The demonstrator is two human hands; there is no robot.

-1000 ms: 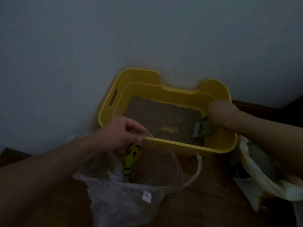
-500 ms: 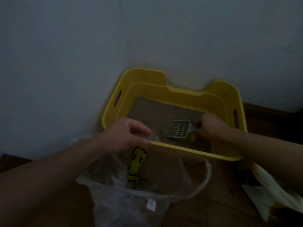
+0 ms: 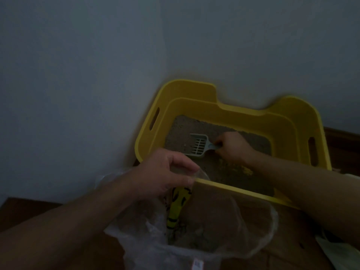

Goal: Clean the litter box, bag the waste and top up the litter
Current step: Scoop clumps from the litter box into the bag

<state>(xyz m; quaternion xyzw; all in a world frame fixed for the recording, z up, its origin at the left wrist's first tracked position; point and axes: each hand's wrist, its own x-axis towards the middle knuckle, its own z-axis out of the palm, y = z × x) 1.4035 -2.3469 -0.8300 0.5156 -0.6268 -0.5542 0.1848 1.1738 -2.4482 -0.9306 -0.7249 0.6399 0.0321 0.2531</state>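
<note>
Sweeping leftward since the previous moment, the slotted scoop point(image 3: 198, 146) now lies over the middle-left of the grey litter point(image 3: 179, 133), its handle clenched in the person's right hand point(image 3: 232, 148), which has followed it across the tray. Against a pale wall point(image 3: 97, 75) stands the yellow litter box point(image 3: 253, 115), set on a dark wooden floor point(image 3: 23, 209), with yellow flecks point(image 3: 245, 170) showing in the litter near the front rim. Just in front of the box, a clear plastic bag point(image 3: 259, 227) gapes open, its rim pinched between thumb and fingers of the left hand point(image 3: 161, 176) beside the box's near corner. Inside the bag sit clumped waste and a yellow-and-black wrapper point(image 3: 178, 203). At far right, a pale sack point(image 3: 339, 250) is partly visible.
</note>
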